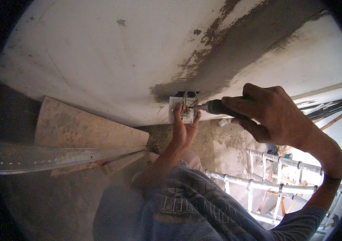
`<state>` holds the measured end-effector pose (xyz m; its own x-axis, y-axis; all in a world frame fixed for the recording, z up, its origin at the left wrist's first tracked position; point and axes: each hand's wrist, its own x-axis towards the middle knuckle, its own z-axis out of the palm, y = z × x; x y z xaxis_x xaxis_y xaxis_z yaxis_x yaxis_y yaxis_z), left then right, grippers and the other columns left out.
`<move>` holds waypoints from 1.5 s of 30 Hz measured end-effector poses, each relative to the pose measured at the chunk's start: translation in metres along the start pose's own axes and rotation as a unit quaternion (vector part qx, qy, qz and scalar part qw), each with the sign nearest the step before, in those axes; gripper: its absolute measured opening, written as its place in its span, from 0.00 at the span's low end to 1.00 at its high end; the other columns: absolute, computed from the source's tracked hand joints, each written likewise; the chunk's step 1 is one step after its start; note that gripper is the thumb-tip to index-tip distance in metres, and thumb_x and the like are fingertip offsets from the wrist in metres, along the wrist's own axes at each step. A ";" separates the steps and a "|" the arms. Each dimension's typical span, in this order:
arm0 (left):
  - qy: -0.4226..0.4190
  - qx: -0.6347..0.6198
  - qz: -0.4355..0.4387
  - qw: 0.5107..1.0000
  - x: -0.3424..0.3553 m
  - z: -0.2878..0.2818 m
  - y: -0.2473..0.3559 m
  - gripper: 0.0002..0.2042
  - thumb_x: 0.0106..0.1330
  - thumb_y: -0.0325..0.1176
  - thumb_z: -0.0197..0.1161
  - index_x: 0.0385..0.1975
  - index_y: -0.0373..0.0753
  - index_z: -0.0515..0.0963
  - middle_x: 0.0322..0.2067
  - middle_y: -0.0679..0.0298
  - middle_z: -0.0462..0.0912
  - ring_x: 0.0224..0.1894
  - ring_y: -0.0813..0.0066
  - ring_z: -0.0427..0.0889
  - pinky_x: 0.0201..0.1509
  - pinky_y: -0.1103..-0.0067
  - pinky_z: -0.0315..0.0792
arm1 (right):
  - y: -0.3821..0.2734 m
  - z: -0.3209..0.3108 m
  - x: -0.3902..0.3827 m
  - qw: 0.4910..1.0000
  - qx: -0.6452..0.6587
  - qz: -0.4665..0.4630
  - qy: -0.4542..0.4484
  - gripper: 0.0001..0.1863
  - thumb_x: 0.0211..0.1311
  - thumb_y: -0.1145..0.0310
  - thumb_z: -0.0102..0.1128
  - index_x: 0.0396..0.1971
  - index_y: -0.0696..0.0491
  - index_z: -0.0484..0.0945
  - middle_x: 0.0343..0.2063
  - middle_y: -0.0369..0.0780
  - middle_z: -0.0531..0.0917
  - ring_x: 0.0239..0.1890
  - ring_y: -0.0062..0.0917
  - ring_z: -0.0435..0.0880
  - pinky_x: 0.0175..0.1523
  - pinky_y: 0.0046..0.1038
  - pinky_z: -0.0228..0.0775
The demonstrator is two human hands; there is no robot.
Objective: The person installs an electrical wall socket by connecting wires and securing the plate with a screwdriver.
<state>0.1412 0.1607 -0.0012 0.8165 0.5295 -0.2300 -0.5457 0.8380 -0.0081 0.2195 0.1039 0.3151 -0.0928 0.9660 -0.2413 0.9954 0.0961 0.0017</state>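
My left hand (183, 130) grips a white electrical plate (188, 117), its back with terminals facing me, just below a dark wall opening (179, 93). Grey wires (195, 97) run from the opening to the plate. My right hand (265, 114) is closed around the dark handle of a screwdriver (215, 106), whose tip meets the terminals in the middle of the plate. A wide band of grey plaster (235, 48) crosses the pale wall above the opening.
Wooden boards (78, 120) and a long metal strip (38, 160) lie at the left. An aluminium ladder (279, 186) is at the lower right over a dusty floor (215, 144). Bundled dark rods (331, 108) and wooden poles sit at the right along the wall.
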 end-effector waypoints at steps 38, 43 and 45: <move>-0.016 0.047 0.022 0.999 0.004 0.002 0.001 0.13 0.69 0.45 0.56 0.44 0.44 0.74 0.35 0.63 0.80 0.36 0.71 0.78 0.41 0.70 0.71 | 0.014 0.023 -0.013 0.970 -0.212 -0.105 -0.050 0.08 0.58 0.69 0.56 0.37 0.53 0.76 0.28 0.42 0.78 0.36 0.36 0.84 0.37 0.35 0.79; -0.024 0.063 0.030 0.997 0.003 0.003 -0.003 0.14 0.70 0.47 0.53 0.44 0.44 0.74 0.35 0.65 0.80 0.34 0.72 0.78 0.39 0.71 0.71 | 0.020 0.023 -0.008 0.958 -0.237 -0.143 -0.075 0.09 0.56 0.68 0.59 0.37 0.54 0.76 0.29 0.42 0.79 0.36 0.37 0.84 0.37 0.36 0.79; -0.011 0.077 0.039 0.996 0.003 0.002 -0.004 0.14 0.70 0.47 0.53 0.44 0.44 0.73 0.35 0.65 0.79 0.34 0.73 0.78 0.39 0.72 0.70 | 0.016 0.020 -0.006 0.957 -0.246 -0.137 -0.067 0.19 0.54 0.64 0.65 0.46 0.50 0.76 0.30 0.43 0.80 0.33 0.33 0.85 0.36 0.31 0.81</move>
<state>0.1465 0.1594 0.0001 0.7769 0.5959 -0.2032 -0.5746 0.8031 0.1581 0.2367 0.0951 0.2971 -0.3116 0.8518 -0.4211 0.7992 0.4746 0.3687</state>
